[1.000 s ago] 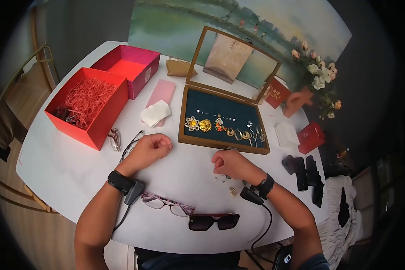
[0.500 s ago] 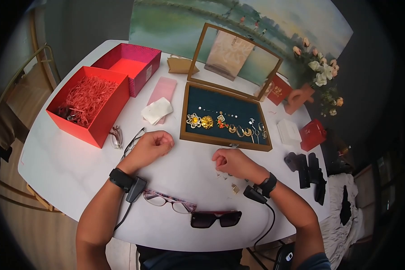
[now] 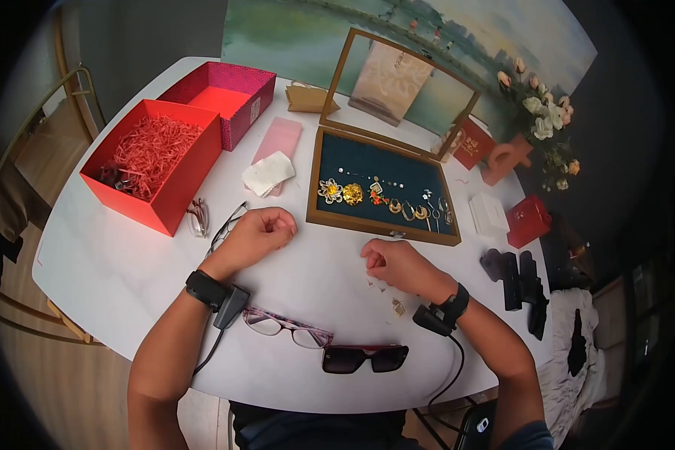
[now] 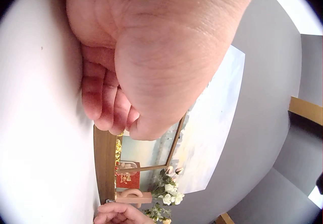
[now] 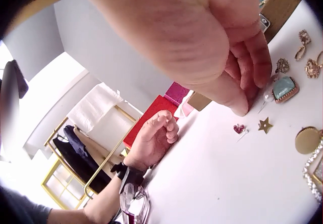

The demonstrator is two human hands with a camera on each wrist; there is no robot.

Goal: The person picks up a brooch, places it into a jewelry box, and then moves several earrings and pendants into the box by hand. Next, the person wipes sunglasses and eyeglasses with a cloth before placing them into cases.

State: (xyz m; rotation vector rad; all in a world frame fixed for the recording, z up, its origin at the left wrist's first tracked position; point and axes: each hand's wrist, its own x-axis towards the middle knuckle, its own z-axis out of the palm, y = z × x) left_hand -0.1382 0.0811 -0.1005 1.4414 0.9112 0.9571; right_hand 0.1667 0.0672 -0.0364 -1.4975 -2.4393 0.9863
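Observation:
My left hand (image 3: 261,233) rests on the white table with its fingers loosely curled and nothing in them. Beside it lie black-framed glasses (image 3: 228,225), partly hidden by the wrist. My right hand (image 3: 402,264), also loosely curled, rests beside small pieces of jewelry. In the right wrist view a star earring (image 5: 265,125), a red heart earring (image 5: 239,129), a pearl stud (image 5: 268,97) and a turquoise square piece (image 5: 283,89) lie right at its fingertips. Beyond both hands stands a glass-lidded jewelry case (image 3: 382,230), its lid raised, with flower brooches (image 3: 353,194) and hoop earrings on dark lining.
Patterned glasses (image 3: 287,328) and sunglasses (image 3: 365,359) lie at the front. A red box (image 3: 195,176) with shredded paper and a magenta box (image 3: 240,124) stand left. A white cloth (image 3: 268,175) lies on a pink case. Black devices (image 3: 511,279) and a red box (image 3: 529,221) sit right.
The whole scene has shifted slightly up and right in the head view on the left side, as the camera tilts. Both hands keep their poses on the table.

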